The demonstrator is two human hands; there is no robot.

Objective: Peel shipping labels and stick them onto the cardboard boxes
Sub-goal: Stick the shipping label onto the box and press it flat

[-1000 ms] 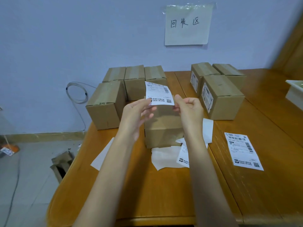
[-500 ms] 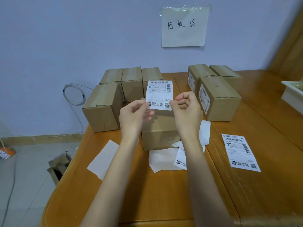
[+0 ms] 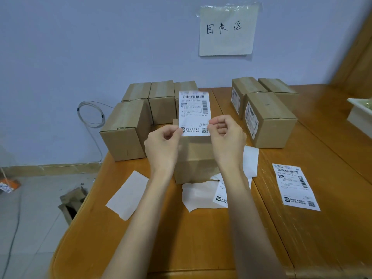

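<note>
Label in hand: a white rectangular shipping label printed with black barcodes (image 3: 194, 112) is held upright above the plain brown cardboard box (image 3: 196, 161) nearest the person, on the orange-brown wooden desk (image 3: 181, 238).
Left hand: the left hand (image 3: 163, 147) pinches the label's lower left corner, fingers curled and clamped on the paper.
Right hand: the right hand (image 3: 226, 135) pinches the lower right edge, fingers likewise clamped on it.
Other boxes: four unlabelled brown boxes (image 3: 125, 129) stand to the left at the back; three brown boxes with labels on their sides (image 3: 268, 119) stand to the right.
Spare label: another printed white label (image 3: 295, 187) lies flat on the desk, well to the right.
Loose paper: blank white backing sheets (image 3: 127, 195) lie around the near box.
Risk: the label hangs free from its bottom edge only, so it could probably flop over and stick to itself or the fingers.
Risk: lowered unevenly, it would likely land skewed or creased on the box.
</note>
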